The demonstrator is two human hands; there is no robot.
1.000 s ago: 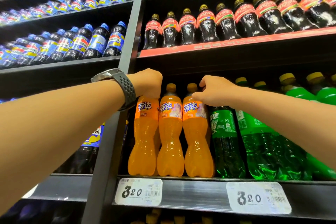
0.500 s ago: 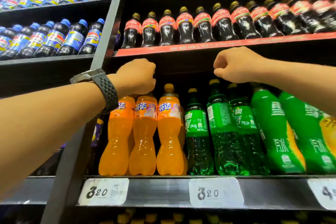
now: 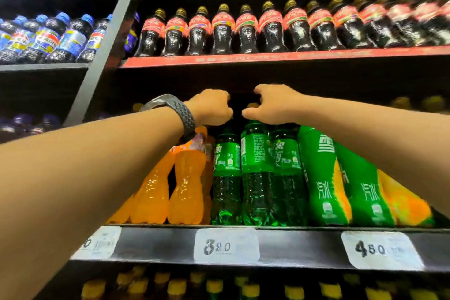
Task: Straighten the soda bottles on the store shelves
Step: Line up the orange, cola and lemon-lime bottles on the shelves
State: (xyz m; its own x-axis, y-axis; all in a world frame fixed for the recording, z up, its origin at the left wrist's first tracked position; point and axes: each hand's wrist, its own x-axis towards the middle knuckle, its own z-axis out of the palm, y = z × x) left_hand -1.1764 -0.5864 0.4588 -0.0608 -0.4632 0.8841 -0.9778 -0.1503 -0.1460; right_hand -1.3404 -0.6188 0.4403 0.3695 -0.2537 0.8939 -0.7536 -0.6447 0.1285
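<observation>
Slim green soda bottles stand in a row on the middle shelf [image 3: 292, 246], to the right of orange soda bottles [image 3: 187, 178]. My left hand [image 3: 211, 107], a grey watch on its wrist, curls over the top of the leftmost green bottle [image 3: 226, 178] and hides its cap. My right hand [image 3: 275, 105] curls over the top of the green bottle beside it [image 3: 255, 173], thumb at the neck. The two hands are almost touching. A third slim green bottle [image 3: 287, 173] stands to the right, under my right wrist.
Larger green bottles with green-and-yellow labels [image 3: 319, 178] lean at the right. Red-labelled cola bottles [image 3: 246, 29] fill the shelf above, close over my hands. Blue-capped cola bottles [image 3: 48, 36] sit beyond the grey upright post [image 3: 104, 51]. Price tags [image 3: 226, 246] line the shelf edge.
The view has shifted right. My left hand moved from the orange bottles to the first green bottle. My right hand dropped from under the upper shelf onto a green bottle's top.
</observation>
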